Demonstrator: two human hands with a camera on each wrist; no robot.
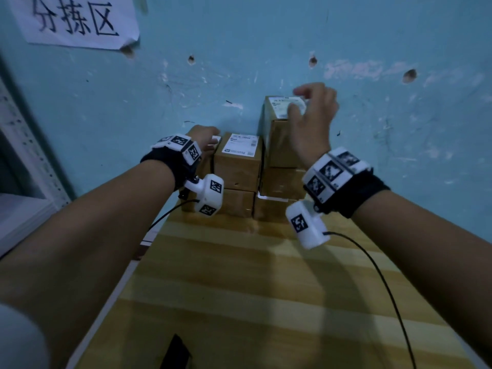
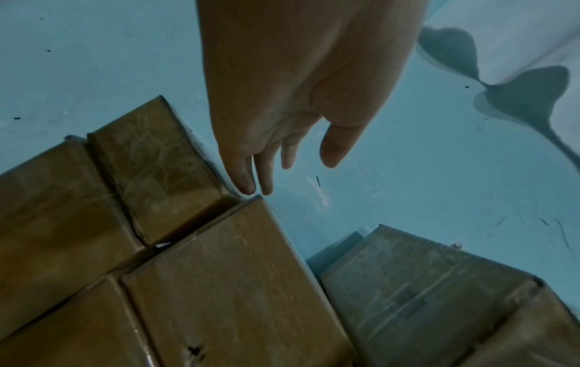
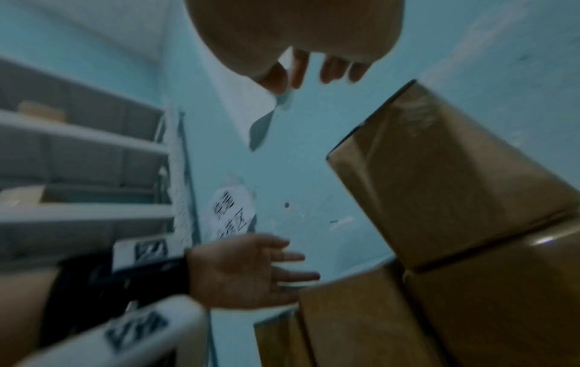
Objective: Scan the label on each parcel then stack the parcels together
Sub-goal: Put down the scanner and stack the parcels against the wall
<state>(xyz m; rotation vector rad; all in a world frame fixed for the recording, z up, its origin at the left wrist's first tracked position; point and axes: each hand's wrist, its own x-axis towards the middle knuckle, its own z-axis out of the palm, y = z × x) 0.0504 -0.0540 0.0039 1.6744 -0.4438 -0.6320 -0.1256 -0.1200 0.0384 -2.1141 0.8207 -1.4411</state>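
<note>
Brown taped parcels stand in stacks against the blue wall at the table's far end. My right hand (image 1: 306,107) hovers with loosely spread fingers over the white label (image 1: 282,106) of the top parcel (image 1: 279,139) on the tall right stack; whether it touches is unclear. The right wrist view shows that parcel (image 3: 439,186) below empty fingers (image 3: 329,69). A labelled parcel (image 1: 238,161) tops the lower middle stack. My left hand (image 1: 206,138) reaches past it with straight fingers (image 2: 248,183) above the corner of a parcel (image 2: 219,273), holding nothing.
The wooden table (image 1: 239,288) stretches toward me, with a dark flat object (image 1: 177,352) at its near edge. Wrist camera cables (image 1: 380,283) trail over it. Grey metal shelving (image 1: 26,145) stands at the left. A paper sign (image 1: 77,20) hangs on the wall.
</note>
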